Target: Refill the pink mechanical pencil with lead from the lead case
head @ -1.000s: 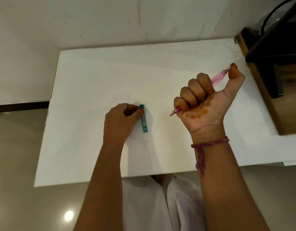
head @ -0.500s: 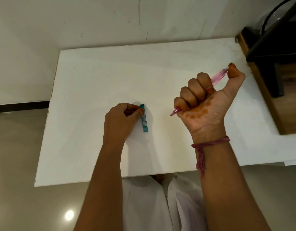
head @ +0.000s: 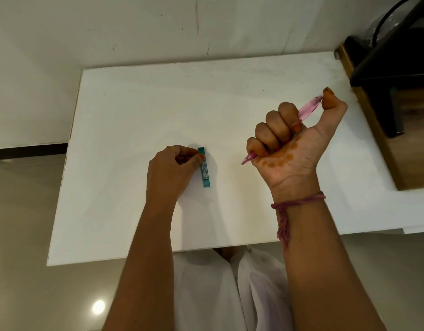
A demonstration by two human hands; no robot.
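The pink translucent mechanical pencil (head: 310, 108) is gripped in the fist of my right hand (head: 289, 149), held above the white table (head: 158, 96). Its tip pokes out below my little finger and points down-left, and my thumb rests on its top end. The teal lead case (head: 205, 167) lies flat on the table, lengthwise toward me. My left hand (head: 169, 173) rests on the table just left of the case with fingers curled in, and its thumb tip touches the case's left edge near the far end. No loose lead is visible.
A wooden cabinet (head: 411, 144) butts against the table's right side, with a black device (head: 392, 68) and a cable on top. A white wall runs along the far edge. The table's left and near edges drop to a tiled floor.
My right thumb has shifted slightly on the pencil's top end. My left hand and the lead case have stayed in place.
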